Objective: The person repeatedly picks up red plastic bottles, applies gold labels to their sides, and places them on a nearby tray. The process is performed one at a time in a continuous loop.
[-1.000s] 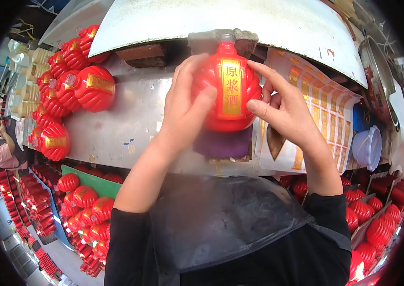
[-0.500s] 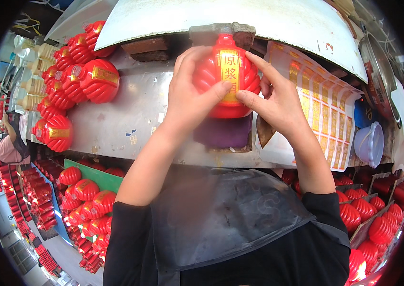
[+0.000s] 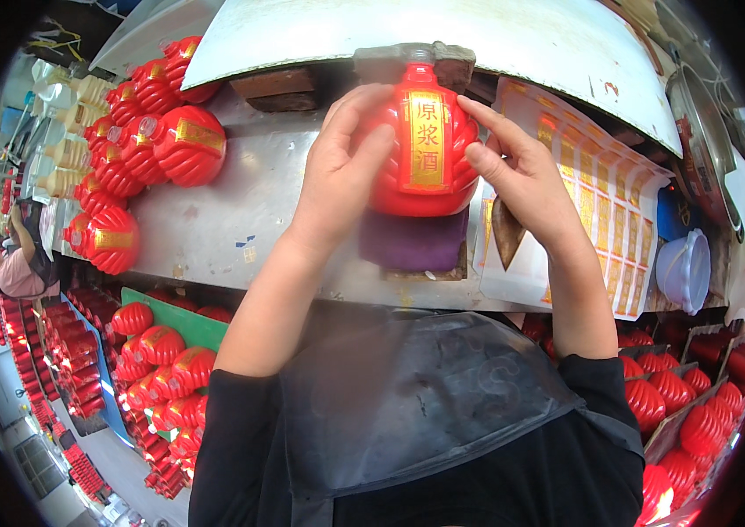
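A ribbed, round red bottle [image 3: 407, 202] lies with its neck pointing away from me, on a purple cloth pad [image 3: 414, 244]. Down its front runs a gold-and-red label [image 3: 428, 145]. My left hand [image 3: 337, 167] cups the bottle's left side, the thumb raised off the label. Against the right side rests my right hand [image 3: 526, 180], its fingers bent along the shoulder and its thumb beside the label's edge. Both hands steady the bottle between them. Parts of its sides are hidden behind my fingers.
Several labelled red bottles [image 3: 190, 145] lie at the table's left. A sheet of gold labels [image 3: 605, 228] is on the right, near a lavender bucket [image 3: 682, 270]. A white board [image 3: 442, 26] overhangs the far side. At far left is another person [image 3: 19, 268].
Both thumbs have lifted off the label and moved outward to the bottle's sides, so the lower label now shows. The bottle stays in place on the pad.
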Tool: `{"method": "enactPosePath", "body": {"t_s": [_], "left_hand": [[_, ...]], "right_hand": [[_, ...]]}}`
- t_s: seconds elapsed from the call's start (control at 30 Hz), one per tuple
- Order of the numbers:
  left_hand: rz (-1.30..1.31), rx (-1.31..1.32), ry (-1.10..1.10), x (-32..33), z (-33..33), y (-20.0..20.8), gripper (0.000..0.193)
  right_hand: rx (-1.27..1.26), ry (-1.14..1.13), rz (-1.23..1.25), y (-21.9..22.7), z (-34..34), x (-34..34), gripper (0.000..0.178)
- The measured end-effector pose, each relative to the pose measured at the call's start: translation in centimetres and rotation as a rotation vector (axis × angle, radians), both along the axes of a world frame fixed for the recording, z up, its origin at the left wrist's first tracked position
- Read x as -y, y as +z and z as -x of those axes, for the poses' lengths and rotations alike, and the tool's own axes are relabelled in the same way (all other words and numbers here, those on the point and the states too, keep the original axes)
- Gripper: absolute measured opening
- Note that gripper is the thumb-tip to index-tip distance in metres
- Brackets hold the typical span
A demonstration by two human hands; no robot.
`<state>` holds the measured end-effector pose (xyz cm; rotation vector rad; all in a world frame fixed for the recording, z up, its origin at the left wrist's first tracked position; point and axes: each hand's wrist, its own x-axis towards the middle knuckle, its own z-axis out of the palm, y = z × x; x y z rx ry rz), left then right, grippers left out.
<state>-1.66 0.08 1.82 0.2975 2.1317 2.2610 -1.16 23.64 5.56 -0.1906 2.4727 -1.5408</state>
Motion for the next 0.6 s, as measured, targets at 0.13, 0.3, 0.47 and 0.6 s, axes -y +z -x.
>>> {"method": "enactPosePath", "body": {"t_s": [0.13,0.3,0.47,0.6], "left_hand": [[0.04,-0.03,0.007,0.2,-0.2,0.0,0.045],[0.155,-0.118,0.032,0.1,0.1,-0.5,0.05],[0.197,-0.123,0.056,-0.1,-0.2,-0.6,0.059],[0.176,-0.117,0.084,-0.7,-0.2,-0.6,0.067]], "right_hand": [[-0.096,0.003,0.072,-0.8,0.0,-0.2,0.051],[-0.137,-0.017,0.078,-1.5,-0.2,0.3,0.051],[-0.171,-0.054,0.001,-0.9,-0.7,0.8,0.056],[-0.324,-0.091,-0.158,-0.7,-1.0,1.7,0.068]]}}
